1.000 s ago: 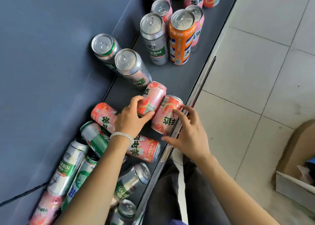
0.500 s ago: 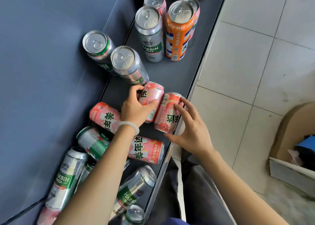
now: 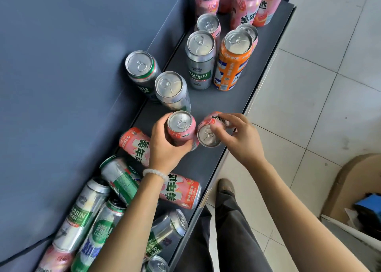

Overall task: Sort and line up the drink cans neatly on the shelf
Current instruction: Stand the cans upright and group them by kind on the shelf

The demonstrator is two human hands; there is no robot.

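Note:
My left hand grips a pink can and holds it upright above the dark shelf. My right hand grips a second pink can, tilted with its silver top facing me, right beside the first. Behind them stand two silver-green beer cans, a Harbin beer can and an orange can. Several pink cans stand upright at the far end. Near me, pink cans and silver-green cans lie on their sides in a heap.
A blue-grey back panel rises along the shelf's left side. White floor tiles lie to the right of the shelf's front edge. A cardboard box sits on the floor at the lower right. My trouser leg and shoe are below.
Both pink cans lay on their sides under my hands. The left hand has lifted its can upright, and the right hand has tipped its can up off the shelf.

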